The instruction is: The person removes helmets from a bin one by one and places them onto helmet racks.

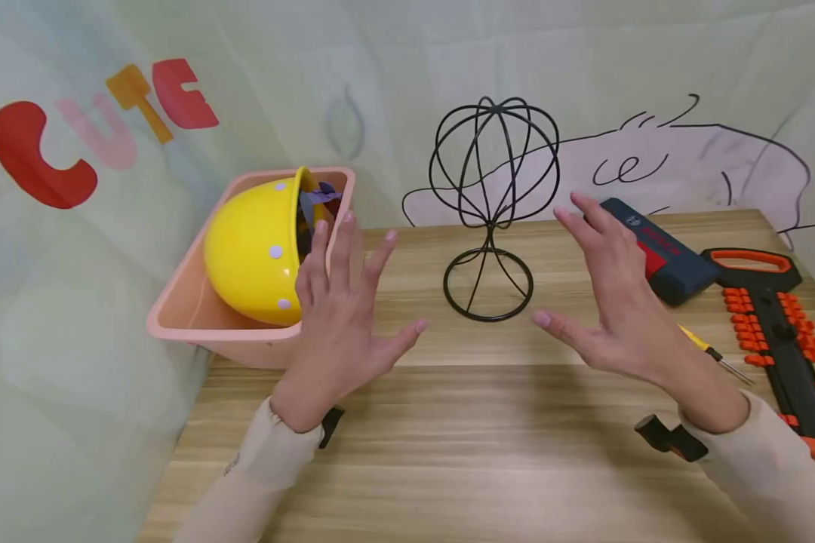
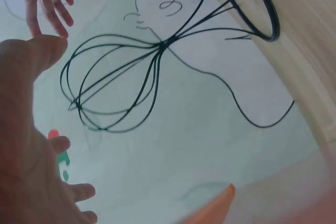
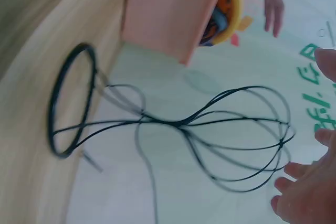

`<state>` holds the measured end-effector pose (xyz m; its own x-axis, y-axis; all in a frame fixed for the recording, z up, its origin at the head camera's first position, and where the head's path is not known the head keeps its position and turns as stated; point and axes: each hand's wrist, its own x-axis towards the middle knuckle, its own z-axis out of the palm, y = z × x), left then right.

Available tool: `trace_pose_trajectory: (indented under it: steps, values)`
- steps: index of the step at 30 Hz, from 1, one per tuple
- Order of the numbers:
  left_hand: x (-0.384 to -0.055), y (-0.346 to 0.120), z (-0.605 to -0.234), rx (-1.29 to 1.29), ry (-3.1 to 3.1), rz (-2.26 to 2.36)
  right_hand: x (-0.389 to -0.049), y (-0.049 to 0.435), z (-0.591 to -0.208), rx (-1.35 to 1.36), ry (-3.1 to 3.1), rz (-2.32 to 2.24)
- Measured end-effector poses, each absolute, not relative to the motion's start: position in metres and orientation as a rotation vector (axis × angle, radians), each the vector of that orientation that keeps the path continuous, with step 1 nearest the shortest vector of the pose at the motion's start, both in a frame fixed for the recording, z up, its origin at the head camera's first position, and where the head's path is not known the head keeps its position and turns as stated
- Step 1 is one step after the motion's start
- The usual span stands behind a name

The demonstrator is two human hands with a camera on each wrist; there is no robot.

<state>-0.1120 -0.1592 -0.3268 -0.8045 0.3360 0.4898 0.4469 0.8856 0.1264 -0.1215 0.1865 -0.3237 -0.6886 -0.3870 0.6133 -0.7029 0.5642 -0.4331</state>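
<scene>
A black wire stand (image 1: 494, 110) with a round cage top and a ring base stands upright on the wooden table, between both hands. My left hand (image 1: 342, 309) is raised in front of the pink bin, its fingers spread and touching nothing that I can see. The right hand (image 1: 625, 302) is held up to the right of the stand, thumb and fingers apart, holding nothing. Both wrist views show the wire stand (image 2: 164, 45) lying sideways in the picture, apart from the fingers. In the pink bin (image 1: 170, 320) sits a yellow helmet (image 1: 251, 249) with pale dots.
At the right lie a dark blue and red tool case (image 1: 682, 279), a yellow-handled screwdriver (image 1: 696, 338) and a black holder with orange clips (image 1: 781, 339). A printed curtain (image 1: 353, 68) hangs behind and to the left of the table (image 1: 448, 467).
</scene>
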Motion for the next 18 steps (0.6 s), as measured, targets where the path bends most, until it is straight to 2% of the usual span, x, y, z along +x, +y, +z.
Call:
trace_pose_trajectory:
  steps: [8, 18]
  values:
    - [-0.098, -0.198, -0.324, -0.429, -2.315, -0.464, -0.109, 0.153, -0.299, 1.026, -2.407, 1.103]
    - [-0.092, -0.261, -0.333, -0.184, -2.238, -0.585, -0.118, 0.101, -0.299, 1.154, -2.494, 1.226]
